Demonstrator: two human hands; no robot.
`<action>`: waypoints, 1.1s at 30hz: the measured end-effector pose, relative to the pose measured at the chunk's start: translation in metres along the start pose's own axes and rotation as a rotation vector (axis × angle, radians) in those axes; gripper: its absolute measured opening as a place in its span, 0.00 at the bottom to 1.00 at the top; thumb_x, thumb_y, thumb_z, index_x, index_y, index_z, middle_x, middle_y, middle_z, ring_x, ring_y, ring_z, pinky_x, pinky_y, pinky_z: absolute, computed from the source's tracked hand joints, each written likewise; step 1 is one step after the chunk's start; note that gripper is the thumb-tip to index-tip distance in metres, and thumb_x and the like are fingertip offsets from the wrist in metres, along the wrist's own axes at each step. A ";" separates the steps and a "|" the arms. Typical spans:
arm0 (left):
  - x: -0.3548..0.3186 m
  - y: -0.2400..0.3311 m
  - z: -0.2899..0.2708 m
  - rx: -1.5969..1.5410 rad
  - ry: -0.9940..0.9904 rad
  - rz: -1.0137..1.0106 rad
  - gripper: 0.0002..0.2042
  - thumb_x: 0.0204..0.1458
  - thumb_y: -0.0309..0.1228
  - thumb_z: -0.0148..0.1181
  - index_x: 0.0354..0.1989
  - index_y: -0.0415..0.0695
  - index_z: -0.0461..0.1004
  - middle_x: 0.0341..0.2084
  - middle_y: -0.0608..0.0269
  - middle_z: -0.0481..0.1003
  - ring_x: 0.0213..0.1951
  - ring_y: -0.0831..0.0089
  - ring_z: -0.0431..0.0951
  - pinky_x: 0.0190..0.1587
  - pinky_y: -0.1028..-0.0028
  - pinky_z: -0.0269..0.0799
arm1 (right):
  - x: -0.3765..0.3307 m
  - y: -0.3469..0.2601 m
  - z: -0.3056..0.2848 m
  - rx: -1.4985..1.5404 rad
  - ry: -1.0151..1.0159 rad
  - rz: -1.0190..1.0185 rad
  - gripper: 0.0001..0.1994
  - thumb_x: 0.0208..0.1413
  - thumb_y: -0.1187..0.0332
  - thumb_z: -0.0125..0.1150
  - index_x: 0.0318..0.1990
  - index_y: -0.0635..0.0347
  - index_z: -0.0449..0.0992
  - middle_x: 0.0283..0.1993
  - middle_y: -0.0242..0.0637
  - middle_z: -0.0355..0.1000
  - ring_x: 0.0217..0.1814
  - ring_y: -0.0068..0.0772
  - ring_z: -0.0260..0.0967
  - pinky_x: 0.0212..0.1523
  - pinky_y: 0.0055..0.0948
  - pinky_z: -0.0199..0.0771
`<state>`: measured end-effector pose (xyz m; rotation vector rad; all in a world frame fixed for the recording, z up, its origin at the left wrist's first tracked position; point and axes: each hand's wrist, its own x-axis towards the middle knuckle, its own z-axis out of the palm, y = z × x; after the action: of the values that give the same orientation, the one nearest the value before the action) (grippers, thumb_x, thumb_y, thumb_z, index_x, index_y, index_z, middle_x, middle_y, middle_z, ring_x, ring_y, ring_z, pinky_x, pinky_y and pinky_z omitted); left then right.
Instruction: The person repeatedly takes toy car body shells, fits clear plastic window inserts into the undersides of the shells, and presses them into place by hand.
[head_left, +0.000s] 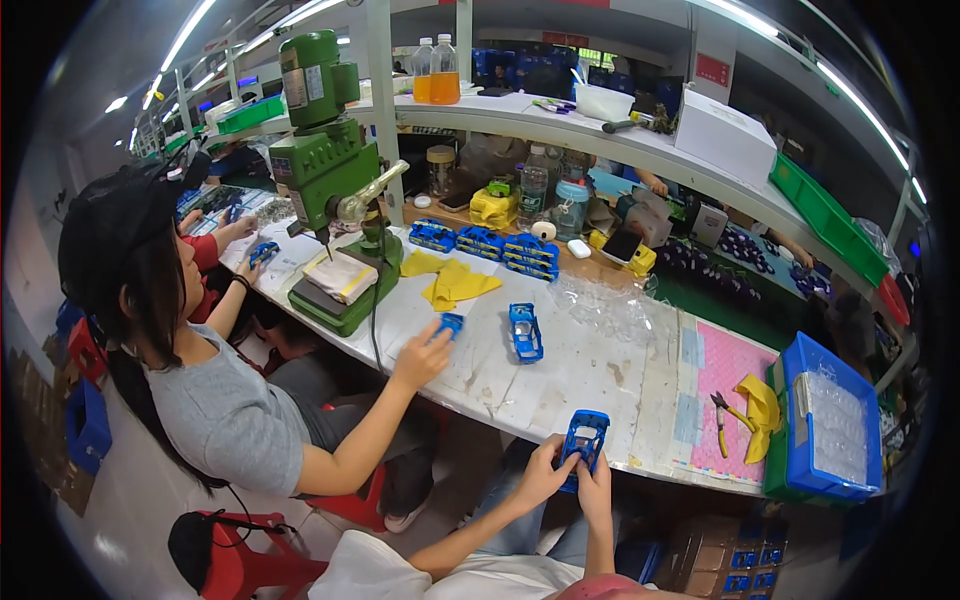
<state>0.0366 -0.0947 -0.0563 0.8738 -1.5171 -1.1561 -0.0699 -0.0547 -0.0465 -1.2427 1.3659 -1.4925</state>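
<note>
In front of me, just off the table's near edge, I hold a blue toy car body (pixel 586 432) with open window holes. My left hand (pixel 543 474) grips its left side. My right hand (pixel 593 483) closes on its lower right part, thumbs near each other on the shell. Another blue toy car body (pixel 525 334) lies on the white table beyond my hands. To the left, a co-worker's hand (pixel 424 360) reaches over the table with a blue car piece (pixel 450 324), slightly blurred. Stacked blue car bodies (pixel 480 243) stand farther back.
A green drill press (pixel 333 170) stands at left, before the seated co-worker (pixel 215 370). Yellow cloths (pixel 458 284) lie beside it. At right are yellow-handled pliers (pixel 721 425) on a pink mat (pixel 722 360), and a blue bin (pixel 795 420) of clear plastic trays. A shelf (pixel 560 120) crosses above.
</note>
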 end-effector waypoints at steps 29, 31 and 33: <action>-0.099 -0.019 0.043 -0.335 -0.336 -0.424 0.14 0.55 0.27 0.50 0.48 0.37 0.64 0.36 0.65 0.72 0.37 0.83 0.70 0.41 0.81 0.68 | -0.114 0.042 -0.039 0.061 0.214 0.189 0.10 0.52 0.77 0.47 0.43 0.66 0.68 0.34 0.40 0.72 0.36 0.26 0.70 0.39 0.27 0.69; -0.103 -0.023 0.037 -0.308 -0.335 -0.440 0.14 0.55 0.27 0.50 0.49 0.37 0.64 0.36 0.65 0.72 0.37 0.83 0.70 0.41 0.81 0.68 | -0.117 0.041 -0.035 0.055 0.189 0.212 0.10 0.53 0.79 0.45 0.43 0.67 0.68 0.35 0.37 0.72 0.37 0.23 0.69 0.41 0.24 0.69; -0.104 -0.024 0.033 -0.336 -0.342 -0.432 0.14 0.55 0.28 0.49 0.48 0.36 0.65 0.36 0.64 0.72 0.37 0.82 0.70 0.41 0.80 0.67 | -0.118 0.041 -0.033 0.007 0.178 0.188 0.10 0.53 0.78 0.47 0.42 0.66 0.68 0.34 0.36 0.71 0.35 0.23 0.68 0.39 0.24 0.69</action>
<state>0.0289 0.0034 -0.1097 0.8202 -1.3704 -1.8954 -0.0755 0.0604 -0.1051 -0.9653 1.5464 -1.5017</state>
